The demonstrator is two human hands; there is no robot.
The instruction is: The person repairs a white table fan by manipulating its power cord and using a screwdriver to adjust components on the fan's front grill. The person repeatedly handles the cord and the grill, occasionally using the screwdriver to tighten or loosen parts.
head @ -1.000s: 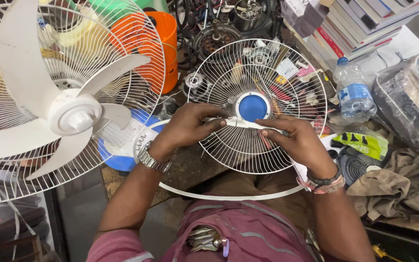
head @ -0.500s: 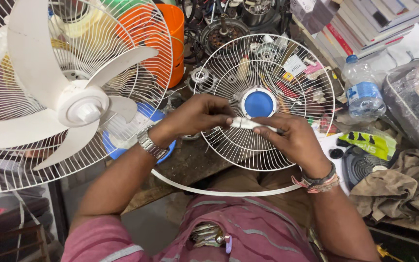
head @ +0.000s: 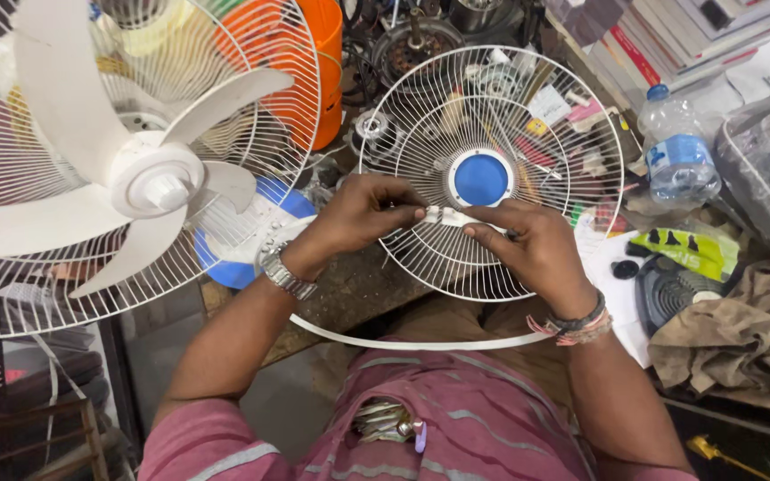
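Observation:
A round white wire fan guard [head: 492,116] with a blue centre disc [head: 481,179] lies in front of me. My left hand [head: 363,214] and my right hand [head: 532,245] both pinch a small white clip piece [head: 449,216] just below the disc, one at each end. A thin white plastic rim band [head: 421,342] curves under my forearms, across my lap. My left wrist carries a metal watch; my right wrist has bracelets.
A white fan [head: 149,183] with blades and its own wire guard stands at the left. An orange bucket [head: 318,71] is behind it. A water bottle [head: 679,151], stacked books [head: 670,36], a crumpled cloth [head: 741,338] and a black fan part [head: 675,289] crowd the right.
Both hands have stayed on the white clip while their fingers shifted closer together on it. The view has tilted slightly, so the guard and fan sit a little lower in frame.

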